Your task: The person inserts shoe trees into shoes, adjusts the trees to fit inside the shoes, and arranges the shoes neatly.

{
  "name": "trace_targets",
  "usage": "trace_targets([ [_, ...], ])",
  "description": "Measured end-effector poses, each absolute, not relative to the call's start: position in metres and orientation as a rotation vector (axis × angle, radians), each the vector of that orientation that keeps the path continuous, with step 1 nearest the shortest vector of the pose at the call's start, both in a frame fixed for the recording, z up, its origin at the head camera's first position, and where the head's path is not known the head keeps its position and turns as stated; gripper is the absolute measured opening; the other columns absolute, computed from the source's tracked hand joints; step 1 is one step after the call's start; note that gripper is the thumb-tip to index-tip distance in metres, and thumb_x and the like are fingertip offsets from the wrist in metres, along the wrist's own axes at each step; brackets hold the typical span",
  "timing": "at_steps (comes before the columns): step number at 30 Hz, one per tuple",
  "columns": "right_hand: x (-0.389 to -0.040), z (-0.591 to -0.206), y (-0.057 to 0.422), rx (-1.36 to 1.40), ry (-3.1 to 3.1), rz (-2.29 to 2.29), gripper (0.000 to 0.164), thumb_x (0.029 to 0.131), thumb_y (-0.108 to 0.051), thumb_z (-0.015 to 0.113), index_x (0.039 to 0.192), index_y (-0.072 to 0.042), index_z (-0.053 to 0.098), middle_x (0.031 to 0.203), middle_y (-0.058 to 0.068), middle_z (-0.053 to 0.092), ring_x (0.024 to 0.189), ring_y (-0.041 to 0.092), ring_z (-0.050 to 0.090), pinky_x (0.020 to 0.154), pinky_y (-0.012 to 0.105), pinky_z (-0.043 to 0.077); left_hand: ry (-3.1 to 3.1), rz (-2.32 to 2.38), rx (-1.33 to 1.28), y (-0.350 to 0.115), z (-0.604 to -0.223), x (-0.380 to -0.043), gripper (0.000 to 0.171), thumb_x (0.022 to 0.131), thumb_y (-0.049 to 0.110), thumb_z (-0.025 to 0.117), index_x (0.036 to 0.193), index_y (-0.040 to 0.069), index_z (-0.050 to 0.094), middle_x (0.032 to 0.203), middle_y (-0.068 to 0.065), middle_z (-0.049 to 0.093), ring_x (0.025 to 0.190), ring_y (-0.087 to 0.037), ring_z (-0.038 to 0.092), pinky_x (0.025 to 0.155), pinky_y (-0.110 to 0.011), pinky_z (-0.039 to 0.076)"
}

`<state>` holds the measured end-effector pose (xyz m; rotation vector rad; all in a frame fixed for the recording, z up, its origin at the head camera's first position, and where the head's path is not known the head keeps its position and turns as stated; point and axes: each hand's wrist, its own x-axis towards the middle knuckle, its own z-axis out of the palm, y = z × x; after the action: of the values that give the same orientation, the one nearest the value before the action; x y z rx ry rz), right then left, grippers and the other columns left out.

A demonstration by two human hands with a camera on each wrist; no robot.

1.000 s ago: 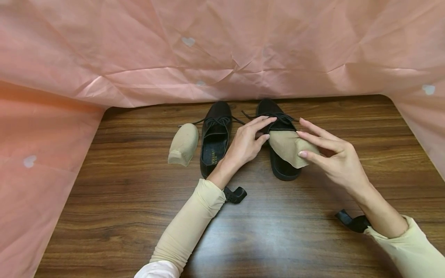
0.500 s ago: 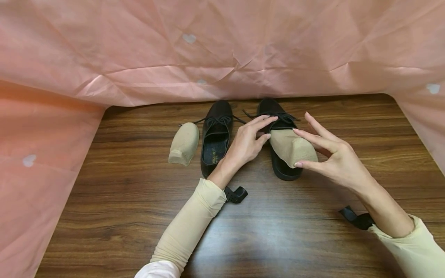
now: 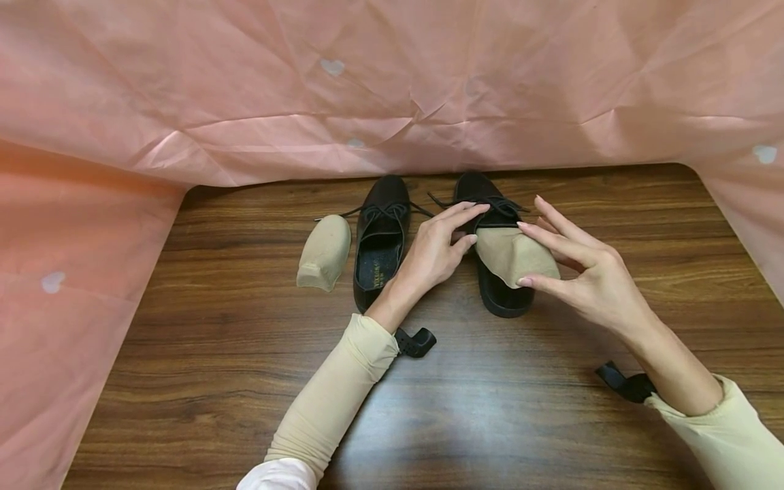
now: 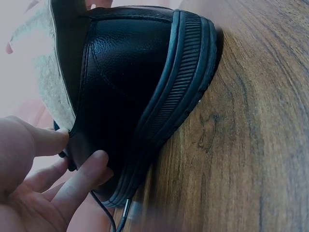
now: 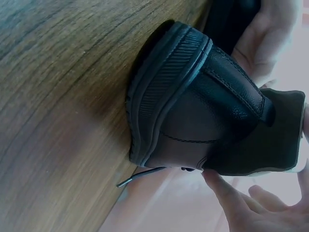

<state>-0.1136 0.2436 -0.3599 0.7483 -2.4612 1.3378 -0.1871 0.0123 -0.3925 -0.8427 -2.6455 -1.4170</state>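
A beige moulded shoe insert (image 3: 499, 255) sits with its front end in the opening of the right-hand black lace-up shoe (image 3: 502, 306), its back part raised above the heel. My right hand (image 3: 591, 286) pinches the insert's back part, thumb on the near edge and fingers on the far side. In the right wrist view the insert's dark underside (image 5: 270, 145) sticks out over the shoe's collar. My left hand (image 3: 429, 255) grips the same shoe near the laces. Its thumb (image 4: 50, 140) lies at the rim and other fingers (image 4: 89, 171) against the outer side.
To the left stands the other black shoe (image 3: 387, 201), partly behind my left wrist. Beside it lies a second beige insert (image 3: 324, 252). A pink sheet (image 3: 392, 102) hangs just behind the shoes on the brown wooden surface (image 3: 257, 354).
My right thumb has shifted from the top of the insert's back part to its near edge. That back end has risen slightly. The left hand and both shoes have stayed put.
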Motion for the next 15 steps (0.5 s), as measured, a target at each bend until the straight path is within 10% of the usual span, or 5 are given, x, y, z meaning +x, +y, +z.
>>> trace_targets([
  [15,-0.1192,-0.3615,0.2443,0.771,-2.535,1.184,0.087,0.056,0.016,0.089,0.136,-0.005,0.062,0.161,0.004,0.029,0.137,0.008,0.042,0.09,0.009,0.045,-2.662,-1.445,-0.833,0.0112,-0.3914,-0.1858,0.049,0.098,0.01,0.063,0.144,0.024,0.055,0.15,-0.002,0.048,0.104,-0.008,0.066,0.078,-0.014,0.049],
])
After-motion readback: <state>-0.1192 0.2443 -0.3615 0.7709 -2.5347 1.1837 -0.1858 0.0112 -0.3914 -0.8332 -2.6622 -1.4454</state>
